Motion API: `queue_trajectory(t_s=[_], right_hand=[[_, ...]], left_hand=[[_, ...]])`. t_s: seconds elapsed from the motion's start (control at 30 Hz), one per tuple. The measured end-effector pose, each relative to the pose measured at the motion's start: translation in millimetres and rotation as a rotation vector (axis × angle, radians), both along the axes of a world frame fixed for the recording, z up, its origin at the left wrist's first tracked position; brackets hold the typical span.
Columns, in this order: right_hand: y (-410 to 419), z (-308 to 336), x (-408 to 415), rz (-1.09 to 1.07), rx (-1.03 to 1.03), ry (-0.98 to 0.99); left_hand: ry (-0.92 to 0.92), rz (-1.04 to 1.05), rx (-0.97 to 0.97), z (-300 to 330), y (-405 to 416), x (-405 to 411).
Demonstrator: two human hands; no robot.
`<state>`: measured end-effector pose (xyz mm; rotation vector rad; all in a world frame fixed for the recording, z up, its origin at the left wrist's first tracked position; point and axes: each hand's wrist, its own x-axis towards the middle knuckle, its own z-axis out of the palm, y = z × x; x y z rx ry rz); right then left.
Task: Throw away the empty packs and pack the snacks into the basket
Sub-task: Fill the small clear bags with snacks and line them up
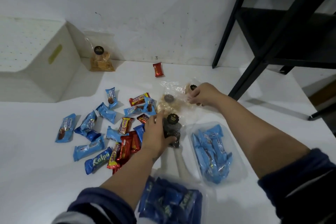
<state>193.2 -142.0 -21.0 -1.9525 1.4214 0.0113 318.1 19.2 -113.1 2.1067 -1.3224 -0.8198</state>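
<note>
Several blue, red and yellow snack bars [101, 132] lie scattered on the white floor. My left hand [156, 136] grips a clear bag of dark striped cookies [172, 129] with a black round label. My right hand [203, 94] pinches the edge of a clear plastic bag [172, 87] that lies over a bag of pale round cookies [167, 104]. A white basket [36, 63] stands at the far left. A clear pack of light-blue bars [212, 151] lies near my right forearm. A clear bag of dark-blue bars [171, 203] sits at the bottom.
A bag of tan crackers [101, 62] leans against the wall beside the basket. A lone red snack [157, 69] lies near the wall. A black shelf frame [272, 42] stands at the right.
</note>
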Motion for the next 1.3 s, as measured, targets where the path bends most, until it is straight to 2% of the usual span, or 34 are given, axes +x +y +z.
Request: queue_trajectory(t_s=[0.17,0.37,0.5,0.73,0.9,1.1,1.3], right_hand=[[19,6,1,0.080,-0.073,0.003],[35,9,2,0.037,-0.158,-0.008],[38,0,2,-0.087,-0.129,-0.049],[41,-6,11,-0.043,-0.145,-0.162],[42,-10,16,-0.074,-0.185,-0.141],[47,-8,27,-0.021,-0.141,-0.173],[41,-13,31,-0.106,-0.141,-0.144]], left_hand=[[0.014,0.011,-0.035,2,19,0],[-0.001,-0.007,-0.077,4,36,3],[-0.025,-0.029,-0.096,4,39,4],[-0.022,-0.040,-0.095,3,39,5],[-0.024,-0.050,-0.104,1,39,7],[-0.031,-0.058,-0.099,0,39,8],[-0.028,-0.063,-0.105,0,40,9]])
